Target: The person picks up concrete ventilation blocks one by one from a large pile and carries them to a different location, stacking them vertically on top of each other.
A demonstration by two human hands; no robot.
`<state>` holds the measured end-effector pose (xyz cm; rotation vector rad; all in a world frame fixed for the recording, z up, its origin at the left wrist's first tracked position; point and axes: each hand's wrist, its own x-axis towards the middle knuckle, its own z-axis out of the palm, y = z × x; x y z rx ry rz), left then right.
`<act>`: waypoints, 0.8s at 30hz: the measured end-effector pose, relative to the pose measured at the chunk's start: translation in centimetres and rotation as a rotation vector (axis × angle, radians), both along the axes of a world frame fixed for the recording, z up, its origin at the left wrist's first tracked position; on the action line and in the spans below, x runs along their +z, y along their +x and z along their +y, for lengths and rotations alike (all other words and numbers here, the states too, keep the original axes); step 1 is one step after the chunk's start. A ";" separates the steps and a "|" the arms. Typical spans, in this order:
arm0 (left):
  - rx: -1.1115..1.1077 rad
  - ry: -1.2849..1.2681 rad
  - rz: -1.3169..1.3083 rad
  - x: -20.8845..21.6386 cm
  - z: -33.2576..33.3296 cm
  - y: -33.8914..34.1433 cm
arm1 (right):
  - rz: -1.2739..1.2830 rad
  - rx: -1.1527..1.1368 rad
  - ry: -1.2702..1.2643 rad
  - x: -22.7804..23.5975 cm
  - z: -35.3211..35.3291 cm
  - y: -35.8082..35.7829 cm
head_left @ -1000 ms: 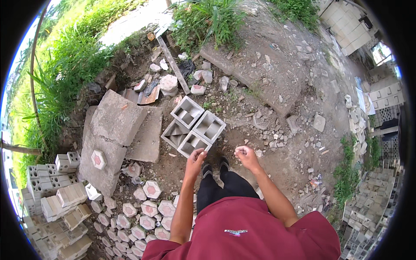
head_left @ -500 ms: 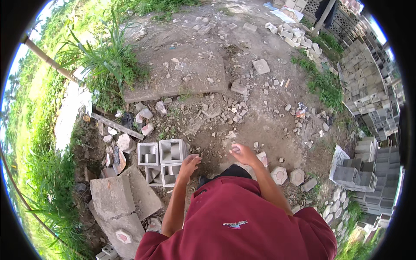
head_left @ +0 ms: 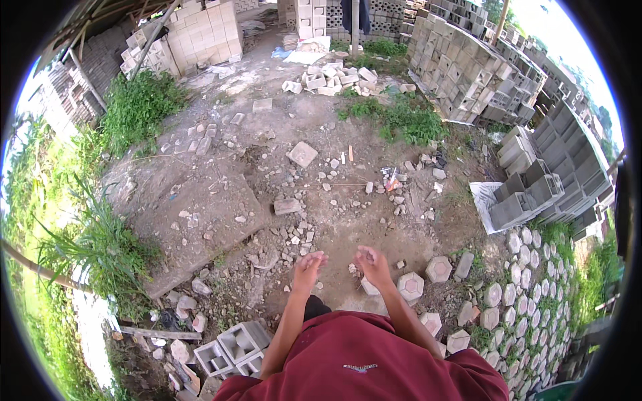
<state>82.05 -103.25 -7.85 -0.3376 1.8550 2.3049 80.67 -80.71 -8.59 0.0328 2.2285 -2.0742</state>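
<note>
A: Hex paver (head_left: 410,286) — nearest piece to the hands, flat on the dirt just right of and below the right hand (head_left: 372,262). A smaller grey chunk (head_left: 368,287) lies right under that wrist.

B: Which hand is closer?

A: Right, clearly. Left hand (head_left: 308,267) is farther off, across the gap between the two. From the right fingers the paver lies to the right and slightly back toward the body.

B: Long axis? Which way does it point?

A: None to speak of. Six-sided, about as wide as long, top face up with a pinkish centre. One flat side faces the hand, as far as I can tell.

B: Fingers?

A: Both hands empty, held out in front at waist level, fingers loosely curled, half open. Touching nothing.

B: Around it?

A: Second paver (head_left: 439,269) just beyond to the right, apart from the first. More of them laid as a curving path (head_left: 528,267) farther right. Hollow blocks (head_left: 234,347) on the ground at lower left, well apart. Block stacks (head_left: 468,60) at the far side.
</note>
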 end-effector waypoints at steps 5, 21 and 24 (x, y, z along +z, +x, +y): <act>-0.182 -0.010 -0.090 -0.1 5.3 -7.1 | -0.001 -0.217 -0.166 -0.7 3.6 -3.2; -0.804 -0.058 -0.070 0.1 23.7 -42.7 | 0.123 -0.784 -0.098 2.4 16.5 -24.8; -0.931 -0.082 -0.021 0.8 28.4 -46.6 | 0.121 -0.899 -0.183 2.9 18.9 -26.5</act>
